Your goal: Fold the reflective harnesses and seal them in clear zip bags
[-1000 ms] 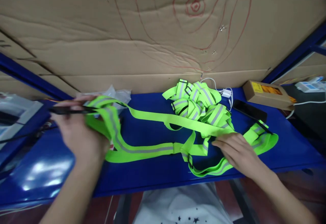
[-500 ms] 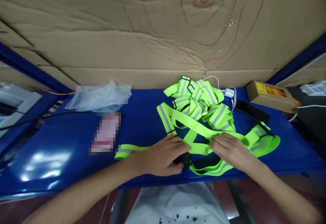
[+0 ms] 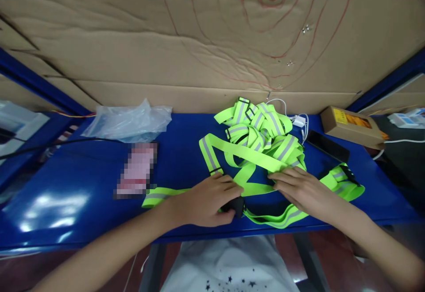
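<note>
A neon-yellow reflective strap point(image 3: 247, 151) with a grey stripe lies in loops in front of me. My left hand point(image 3: 212, 199) is closed on it near a dark, buckle-like piece point(image 3: 236, 205); its exact shape is partly covered by my fingers. To the right, my right hand point(image 3: 299, 190) pinches the band with curled fingertips. The strap's other end pokes out left of my left wrist, and a further loop with black fittings lies beyond my right wrist. Behind my hands is a heap of similar reflective straps point(image 3: 259, 123).
On the blue table point(image 3: 83, 168) are a clear plastic bag point(image 3: 129, 121), a blurred pink item point(image 3: 137, 168), a black phone point(image 3: 327, 146), a white charger with cable point(image 3: 299, 121) and an open cardboard box point(image 3: 352, 126). A cardboard wall point(image 3: 133, 57) stands behind.
My right hand has opened its grip slightly and shifted along the band, which is drawn flatter and farther left. My left hand stays at the dark piece. The view has shifted slightly.
</note>
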### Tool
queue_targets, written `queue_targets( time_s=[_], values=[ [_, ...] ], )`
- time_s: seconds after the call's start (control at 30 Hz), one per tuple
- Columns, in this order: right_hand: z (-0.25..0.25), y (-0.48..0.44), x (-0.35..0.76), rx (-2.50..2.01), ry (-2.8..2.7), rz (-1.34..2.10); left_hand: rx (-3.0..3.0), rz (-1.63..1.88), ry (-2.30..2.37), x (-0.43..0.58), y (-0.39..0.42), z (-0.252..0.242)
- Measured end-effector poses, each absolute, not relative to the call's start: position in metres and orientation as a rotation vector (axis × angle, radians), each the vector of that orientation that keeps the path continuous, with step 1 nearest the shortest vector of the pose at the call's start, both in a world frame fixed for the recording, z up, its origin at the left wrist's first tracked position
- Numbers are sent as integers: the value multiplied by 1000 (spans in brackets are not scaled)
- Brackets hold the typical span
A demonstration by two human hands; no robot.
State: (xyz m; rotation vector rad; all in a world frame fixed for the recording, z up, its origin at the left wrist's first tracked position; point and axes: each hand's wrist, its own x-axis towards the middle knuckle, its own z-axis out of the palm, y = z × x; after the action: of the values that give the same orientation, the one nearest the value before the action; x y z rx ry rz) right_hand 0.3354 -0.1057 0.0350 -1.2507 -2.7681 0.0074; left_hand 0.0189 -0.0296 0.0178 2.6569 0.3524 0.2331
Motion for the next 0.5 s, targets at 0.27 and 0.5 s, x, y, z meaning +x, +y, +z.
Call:
queue_targets(
  time_s=[0.27, 0.5],
  values=[
    [37, -103, 337, -996, -2885, -721, 2657, 223, 363, 16, -31, 17],
    [24, -88, 354, -1394, -2631, -485, 2666, 134, 403, 14, -30, 27]
  ],
)
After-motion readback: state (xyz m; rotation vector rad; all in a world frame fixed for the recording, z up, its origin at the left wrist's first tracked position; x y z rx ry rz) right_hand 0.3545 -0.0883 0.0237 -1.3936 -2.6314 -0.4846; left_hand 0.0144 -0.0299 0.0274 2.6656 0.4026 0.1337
